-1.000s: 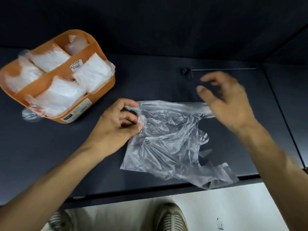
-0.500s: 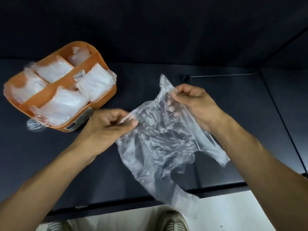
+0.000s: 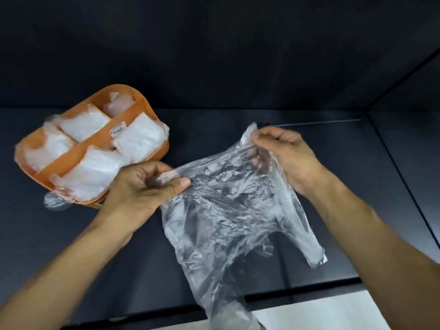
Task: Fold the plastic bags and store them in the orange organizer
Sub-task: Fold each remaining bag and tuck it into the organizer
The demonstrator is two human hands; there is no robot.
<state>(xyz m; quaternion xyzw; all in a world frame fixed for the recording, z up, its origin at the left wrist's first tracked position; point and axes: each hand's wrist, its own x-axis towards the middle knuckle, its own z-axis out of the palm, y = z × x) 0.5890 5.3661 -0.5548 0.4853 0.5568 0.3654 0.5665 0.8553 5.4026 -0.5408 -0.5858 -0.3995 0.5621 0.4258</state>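
Two hands: both yours, bare, each pinching the same clear plastic bag above a dark table.
Orange organizer (image 3: 156, 152): far left of your grip, on the table (image 3: 35, 234), its compartments split by orange dividers.
Folded bags (image 3: 90, 173): white, cloudy bundles packed into the organizer's compartments, some poking past the rim, just left of your left hand.
Small label (image 3: 117, 130): white, on the centre divider; its print is too small to read.
Loose clear scrap (image 3: 54, 202): at the organizer's near corner, left of your left wrist; it is too blurred to tell what it is.
Left hand (image 3: 142, 186): fingers curled, thumb and fingertips clamped on the bag's upper left corner.
Plastic bag (image 3: 228, 210): thin, see-through, crinkled, stretched between your two grips and held up off the table; its body hangs below them toward you, and its lowest part passes the table's near edge.
Right hand (image 3: 285, 153): fingers curled, pinching the bag's upper right corner, a little farther from you than the left grip.
Bag handle strip (image 3: 312, 248): dangles below and right of your right grip.
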